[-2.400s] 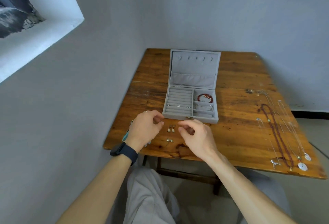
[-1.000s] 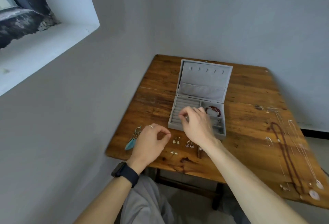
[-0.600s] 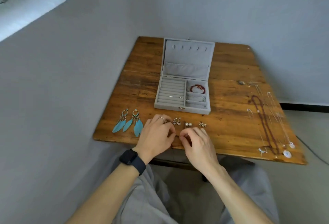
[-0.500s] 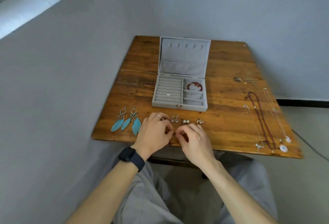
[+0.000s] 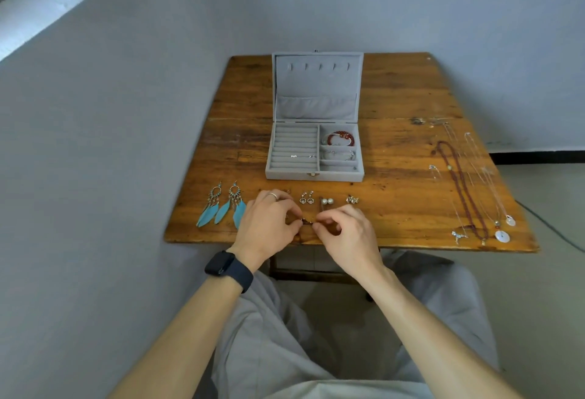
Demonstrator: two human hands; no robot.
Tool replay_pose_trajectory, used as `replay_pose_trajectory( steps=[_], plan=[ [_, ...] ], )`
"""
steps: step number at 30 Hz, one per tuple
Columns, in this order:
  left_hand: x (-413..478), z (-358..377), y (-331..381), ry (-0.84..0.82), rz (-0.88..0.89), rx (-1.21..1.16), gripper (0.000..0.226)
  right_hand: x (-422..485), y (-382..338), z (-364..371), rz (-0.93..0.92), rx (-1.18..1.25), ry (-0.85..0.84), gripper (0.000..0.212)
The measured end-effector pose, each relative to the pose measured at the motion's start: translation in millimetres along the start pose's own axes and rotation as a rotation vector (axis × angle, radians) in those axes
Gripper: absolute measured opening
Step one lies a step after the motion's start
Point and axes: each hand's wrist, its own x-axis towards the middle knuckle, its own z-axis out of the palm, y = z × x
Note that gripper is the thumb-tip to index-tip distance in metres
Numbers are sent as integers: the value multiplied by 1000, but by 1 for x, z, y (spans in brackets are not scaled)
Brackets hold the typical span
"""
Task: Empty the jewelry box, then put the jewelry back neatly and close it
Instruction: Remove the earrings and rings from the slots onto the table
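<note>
Emptying step: left hand (image 5: pixel 269 221) and right hand (image 5: pixel 345 230) pinch tiny earring (image 5: pixel 306 222) between them, jewelry box (image 5: pixel 313 173) open beyond fingertips, bracelets (image 5: pixel 340 138) still inside; next, set earring down

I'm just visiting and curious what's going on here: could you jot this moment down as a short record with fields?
setting: wooden table in a corner, seen from the person's head
jewelry box: open, lid upright
still in box: red bracelet, a pale bracelet, small rings
laid out, front edge: blue feather earrings, heart earrings, pearl studs
laid out, right side: necklaces
left hand: pinching a tiny item, too small to identify
right hand: pinching the same item
stage: emptying not finished
</note>
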Motion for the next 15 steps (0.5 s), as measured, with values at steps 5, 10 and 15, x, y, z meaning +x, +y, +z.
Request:
replay_pose_trajectory(
  steps=[5,10,15],
  plan=[
    [2,4,3,7,-2,37,19,1,-3,6,-23,-41,56,15],
    [2,5,3,11,4,41,17,3,-5,12,-27,-79,99,13],
    [2,6,2,9,10,27,17,4,-5,13,-13,-68,105,13]
  ],
)
